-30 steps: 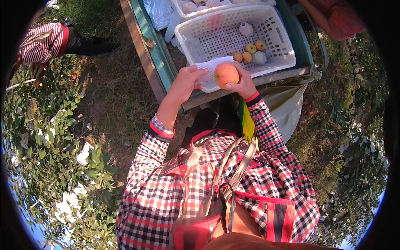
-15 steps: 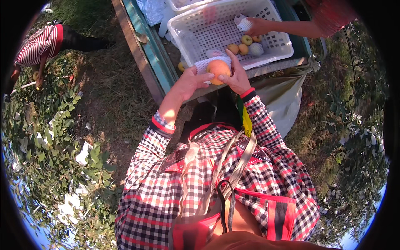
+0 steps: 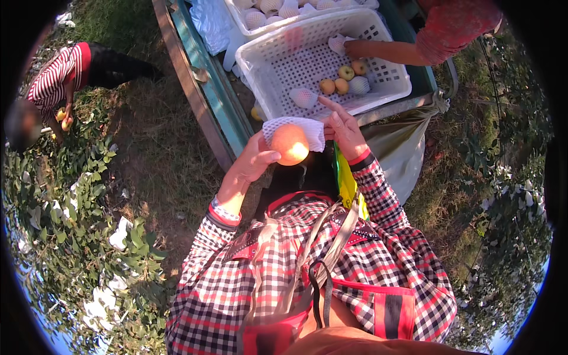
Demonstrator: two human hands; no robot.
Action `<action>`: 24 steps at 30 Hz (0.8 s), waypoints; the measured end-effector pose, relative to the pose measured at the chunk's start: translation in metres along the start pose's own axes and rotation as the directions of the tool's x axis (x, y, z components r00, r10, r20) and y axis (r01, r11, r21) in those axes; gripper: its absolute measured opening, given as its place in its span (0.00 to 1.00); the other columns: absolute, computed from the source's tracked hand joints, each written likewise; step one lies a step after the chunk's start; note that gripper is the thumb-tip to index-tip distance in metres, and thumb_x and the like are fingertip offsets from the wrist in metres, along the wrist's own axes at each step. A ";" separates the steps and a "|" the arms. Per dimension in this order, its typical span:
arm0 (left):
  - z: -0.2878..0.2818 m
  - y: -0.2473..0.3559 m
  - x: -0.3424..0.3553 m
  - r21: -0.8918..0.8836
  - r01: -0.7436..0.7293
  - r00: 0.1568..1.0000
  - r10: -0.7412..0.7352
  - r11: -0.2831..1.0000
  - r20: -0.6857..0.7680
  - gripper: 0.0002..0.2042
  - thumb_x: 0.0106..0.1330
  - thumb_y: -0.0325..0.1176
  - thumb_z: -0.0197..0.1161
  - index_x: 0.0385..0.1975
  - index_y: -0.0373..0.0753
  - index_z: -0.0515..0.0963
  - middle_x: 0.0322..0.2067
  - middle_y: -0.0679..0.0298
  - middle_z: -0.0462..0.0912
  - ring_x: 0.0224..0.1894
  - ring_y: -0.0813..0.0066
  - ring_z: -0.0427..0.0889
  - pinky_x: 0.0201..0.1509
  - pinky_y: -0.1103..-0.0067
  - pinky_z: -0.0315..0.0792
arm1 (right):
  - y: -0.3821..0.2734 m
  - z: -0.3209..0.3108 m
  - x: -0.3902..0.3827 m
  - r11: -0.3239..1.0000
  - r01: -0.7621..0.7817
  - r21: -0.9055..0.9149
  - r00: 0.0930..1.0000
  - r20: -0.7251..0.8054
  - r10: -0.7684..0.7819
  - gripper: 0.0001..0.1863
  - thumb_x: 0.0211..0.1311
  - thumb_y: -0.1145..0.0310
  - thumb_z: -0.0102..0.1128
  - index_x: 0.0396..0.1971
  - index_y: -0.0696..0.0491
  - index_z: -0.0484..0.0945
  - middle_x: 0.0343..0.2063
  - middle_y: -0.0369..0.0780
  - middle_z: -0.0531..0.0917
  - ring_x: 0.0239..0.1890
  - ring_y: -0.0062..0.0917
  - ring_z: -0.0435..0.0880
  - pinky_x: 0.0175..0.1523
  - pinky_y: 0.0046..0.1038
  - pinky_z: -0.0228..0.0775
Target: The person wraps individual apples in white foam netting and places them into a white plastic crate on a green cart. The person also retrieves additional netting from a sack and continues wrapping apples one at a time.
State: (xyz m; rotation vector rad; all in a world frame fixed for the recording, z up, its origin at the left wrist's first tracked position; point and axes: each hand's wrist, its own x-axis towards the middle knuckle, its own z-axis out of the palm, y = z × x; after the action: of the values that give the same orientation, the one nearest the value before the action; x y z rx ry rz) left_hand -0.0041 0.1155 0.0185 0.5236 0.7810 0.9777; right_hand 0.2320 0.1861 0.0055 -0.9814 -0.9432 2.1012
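Note:
An orange-red apple (image 3: 289, 144) lies against a white foam mesh sleeve (image 3: 313, 131) just in front of the white slotted crate (image 3: 251, 71). My left hand (image 3: 254, 158) is closed on the apple and sleeve, thumb at the fruit's lower left. My right hand (image 3: 345, 133) pinches the sleeve's right end, index finger stretched toward the crate. In the crate sit several bare apples (image 3: 341, 86) and netted ones (image 3: 305, 97).
Another person's hand (image 3: 358, 48) holds netted fruit in the crate, from the upper right. A bent-over person (image 3: 56, 83) holds apples at left among leafy branches (image 3: 71, 236). Behind are a second crate (image 3: 241, 18), clear plastic bags (image 3: 210, 26) and a teal cart frame (image 3: 210, 89).
My hands and the apple moved down toward me, the right hand shifting onto the sleeve's end. Another person's arm reached into the crate. A netted fruit shows at the crate's near left.

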 end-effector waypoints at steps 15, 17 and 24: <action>-0.002 -0.009 0.013 -0.364 0.159 0.985 -0.170 0.918 0.001 0.42 0.54 0.53 0.68 0.65 0.38 0.60 0.63 0.54 0.67 0.63 0.54 0.69 0.62 0.50 0.68 | 0.037 0.001 0.022 0.870 -0.126 0.476 0.992 0.087 0.096 0.19 0.62 0.69 0.60 0.51 0.62 0.75 0.46 0.40 0.82 0.47 0.25 0.82 0.55 0.27 0.73; 0.009 0.002 0.019 -0.265 0.099 0.988 -0.127 0.959 -0.091 0.38 0.54 0.47 0.70 0.63 0.38 0.62 0.59 0.56 0.71 0.60 0.59 0.73 0.62 0.58 0.70 | 0.030 0.002 0.029 0.958 -0.015 0.287 0.996 -0.081 0.040 0.15 0.60 0.74 0.60 0.47 0.61 0.76 0.40 0.38 0.83 0.41 0.21 0.82 0.48 0.24 0.74; 0.023 -0.014 0.034 0.850 -0.034 0.776 0.550 0.526 -0.310 0.36 0.46 0.32 0.76 0.58 0.39 0.67 0.48 0.61 0.76 0.49 0.68 0.78 0.53 0.72 0.73 | 0.028 0.036 0.013 0.804 0.256 -0.536 0.812 -0.331 -0.480 0.11 0.51 0.73 0.67 0.28 0.56 0.71 0.20 0.32 0.72 0.25 0.12 0.67 0.29 0.20 0.65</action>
State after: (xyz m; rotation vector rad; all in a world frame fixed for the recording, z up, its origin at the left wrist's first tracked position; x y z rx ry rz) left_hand 0.0327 0.1378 0.0110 1.2646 1.7665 1.0772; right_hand 0.1888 0.1688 -0.0048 -1.3199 -1.2977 1.2378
